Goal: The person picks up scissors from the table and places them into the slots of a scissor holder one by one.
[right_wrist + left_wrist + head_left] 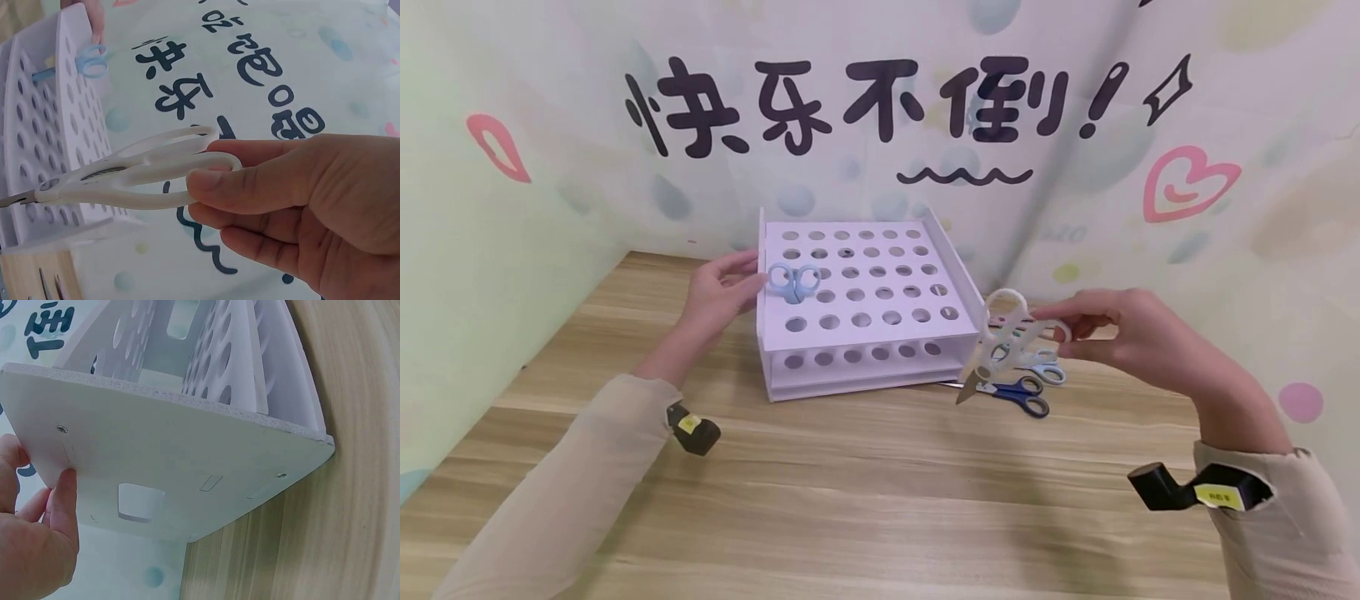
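A white rack (844, 335) with rows of round holes stands on the table, and light blue scissors (794, 289) sit upright in a hole at its left edge, handles up. My left hand (715, 302) is at the rack's left side, its fingertips resting against the outer side panel (169, 462) in the left wrist view. To the right of the rack, my right hand (1120, 333) pinches one handle loop of white scissors (69, 189) between thumb and fingers. Their blades point down and left, above the table beside the rack's front right corner.
Dark blue scissors (1021, 389) lie on the wooden table (850, 483) right of the rack, with more scissors (1047, 372) in light blue behind them. Several others there are partly hidden by the white pair. A printed cloth (820, 183) hangs behind the rack.
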Tool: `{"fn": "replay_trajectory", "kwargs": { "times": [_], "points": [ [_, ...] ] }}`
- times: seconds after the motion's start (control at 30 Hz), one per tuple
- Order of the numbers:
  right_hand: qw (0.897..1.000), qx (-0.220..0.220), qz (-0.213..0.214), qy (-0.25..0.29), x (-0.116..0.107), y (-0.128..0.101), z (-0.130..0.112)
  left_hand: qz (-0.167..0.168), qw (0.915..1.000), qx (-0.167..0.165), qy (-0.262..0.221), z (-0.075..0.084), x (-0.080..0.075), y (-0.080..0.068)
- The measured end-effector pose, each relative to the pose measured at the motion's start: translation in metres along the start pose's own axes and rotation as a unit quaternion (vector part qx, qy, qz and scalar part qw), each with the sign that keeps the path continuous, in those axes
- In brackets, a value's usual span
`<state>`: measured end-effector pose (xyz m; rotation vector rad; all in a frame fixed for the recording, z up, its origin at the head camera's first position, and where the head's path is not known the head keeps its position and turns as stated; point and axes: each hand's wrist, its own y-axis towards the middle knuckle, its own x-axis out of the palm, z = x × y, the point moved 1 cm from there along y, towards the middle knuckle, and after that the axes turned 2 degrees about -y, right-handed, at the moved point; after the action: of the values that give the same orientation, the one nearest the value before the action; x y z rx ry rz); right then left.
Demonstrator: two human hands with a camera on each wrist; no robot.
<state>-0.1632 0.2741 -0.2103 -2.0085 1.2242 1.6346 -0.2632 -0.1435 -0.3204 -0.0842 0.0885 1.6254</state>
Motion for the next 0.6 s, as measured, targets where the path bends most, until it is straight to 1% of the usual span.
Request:
{"fn": "replay_trajectory", "kwargs": {
  "times": [0.23,0.37,0.5,0.6],
  "points": [
    [0.999,-0.004,-0.036,0.006,-0.007,0.025,-0.012,0.002,1.0,-0.002,0.001,0.0,-0.001,0.001],
    [0.999,-0.016,-0.048,-0.008,-0.012,0.038,-0.018,0.003,1.0,-0.001,0.0,0.001,-0.001,0.002],
    [0.998,-0.006,-0.057,-0.023,-0.017,0.049,-0.025,0.001,1.0,-0.003,-0.002,0.001,-0.001,0.001],
    [0.998,0.01,-0.057,-0.021,-0.02,0.056,-0.03,0.0,1.0,-0.005,-0.007,0.001,-0.001,0.001]
  ]
}}
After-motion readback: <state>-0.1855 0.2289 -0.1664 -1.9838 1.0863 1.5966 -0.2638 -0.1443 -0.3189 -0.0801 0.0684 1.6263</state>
